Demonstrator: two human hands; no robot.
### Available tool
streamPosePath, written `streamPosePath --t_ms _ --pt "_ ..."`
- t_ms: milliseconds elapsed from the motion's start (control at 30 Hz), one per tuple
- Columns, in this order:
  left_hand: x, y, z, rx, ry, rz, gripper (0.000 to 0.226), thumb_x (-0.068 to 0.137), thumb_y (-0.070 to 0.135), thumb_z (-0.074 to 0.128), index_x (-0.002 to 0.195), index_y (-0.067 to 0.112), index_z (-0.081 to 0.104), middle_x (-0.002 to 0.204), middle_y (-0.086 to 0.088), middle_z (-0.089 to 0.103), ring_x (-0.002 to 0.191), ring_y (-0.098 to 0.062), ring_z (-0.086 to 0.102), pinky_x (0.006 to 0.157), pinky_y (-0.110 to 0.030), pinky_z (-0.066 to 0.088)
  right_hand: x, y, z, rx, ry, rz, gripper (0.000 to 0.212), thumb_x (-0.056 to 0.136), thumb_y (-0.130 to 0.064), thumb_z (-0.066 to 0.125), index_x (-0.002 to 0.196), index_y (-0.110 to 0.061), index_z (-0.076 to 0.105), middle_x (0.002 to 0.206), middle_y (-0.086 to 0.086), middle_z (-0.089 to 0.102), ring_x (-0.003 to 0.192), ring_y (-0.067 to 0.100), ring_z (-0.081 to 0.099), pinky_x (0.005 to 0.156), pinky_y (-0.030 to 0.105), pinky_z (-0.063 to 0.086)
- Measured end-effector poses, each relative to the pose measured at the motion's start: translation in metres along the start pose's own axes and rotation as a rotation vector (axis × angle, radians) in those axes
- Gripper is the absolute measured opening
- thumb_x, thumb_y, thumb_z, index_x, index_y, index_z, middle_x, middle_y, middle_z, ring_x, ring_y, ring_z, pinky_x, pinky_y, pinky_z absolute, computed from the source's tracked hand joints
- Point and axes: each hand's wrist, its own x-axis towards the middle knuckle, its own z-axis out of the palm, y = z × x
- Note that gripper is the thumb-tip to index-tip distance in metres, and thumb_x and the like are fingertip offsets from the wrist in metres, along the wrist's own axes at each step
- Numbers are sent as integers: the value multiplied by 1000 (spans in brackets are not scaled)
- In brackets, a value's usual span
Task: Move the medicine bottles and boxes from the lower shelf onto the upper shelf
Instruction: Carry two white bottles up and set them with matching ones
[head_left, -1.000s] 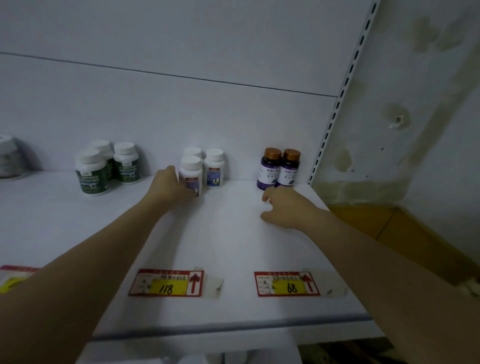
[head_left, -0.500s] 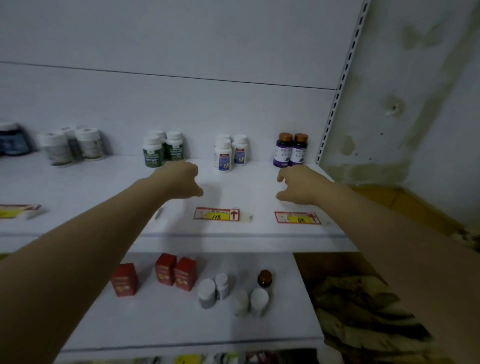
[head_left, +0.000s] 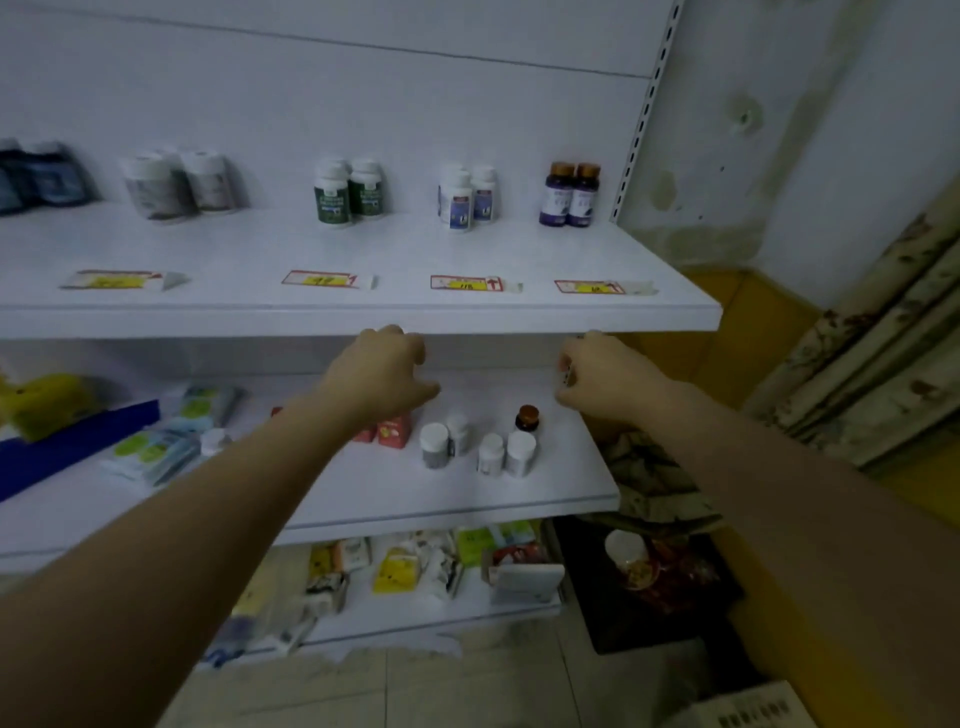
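Note:
On the lower shelf (head_left: 467, 500) stand several white bottles (head_left: 434, 445), a brown bottle with an amber cap (head_left: 527, 418) and red boxes (head_left: 392, 432), partly hidden behind my left hand. My left hand (head_left: 384, 374) hovers just under the upper shelf's front edge (head_left: 363, 322), fingers loosely curled, holding nothing. My right hand (head_left: 605, 384) hovers at the same height above the lower shelf's right end, also loosely curled and empty. On the upper shelf stand green-label bottles (head_left: 343, 195), white blue-label bottles (head_left: 465, 200) and purple bottles (head_left: 569, 195).
Grey bottles (head_left: 176, 182) and dark containers (head_left: 36, 176) stand further left on the upper shelf. A blue board (head_left: 67, 448) and packets (head_left: 156, 448) lie on the lower shelf's left. The bottom shelf holds packets (head_left: 415, 566). A curtain (head_left: 883, 364) hangs right.
Both hands have come back off the upper shelf and dropped below its front edge, over the lower shelf. The view has tilted down and pulled back.

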Motion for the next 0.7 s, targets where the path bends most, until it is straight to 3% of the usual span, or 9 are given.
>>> streamPosePath --t_ms 233,433,700 --pt "-9 -5 83 -93 -164 -96 52 83 38 63 125 9 52 123 -15 56 109 -31 54 87 -36 46 1 24 65 46 -130 34 43 91 -26 56 130 -12 46 124 13 46 107 29 51 87 38 49" --pt "31 7 149 -176 -243 -180 57 83 32 66 130 8 47 131 -16 51 117 -32 51 96 -38 44 42 59 128 59 -237 37 57 91 -28 55 142 -16 33 133 18 38 118 36 45 95 41 45" --pt "92 17 243 -189 -260 -280 60 82 30 66 132 7 43 130 -18 48 117 -36 48 97 -44 44 117 95 207 133 -261 53 66 88 -31 61 144 -21 28 130 16 40 116 35 47 92 39 45"
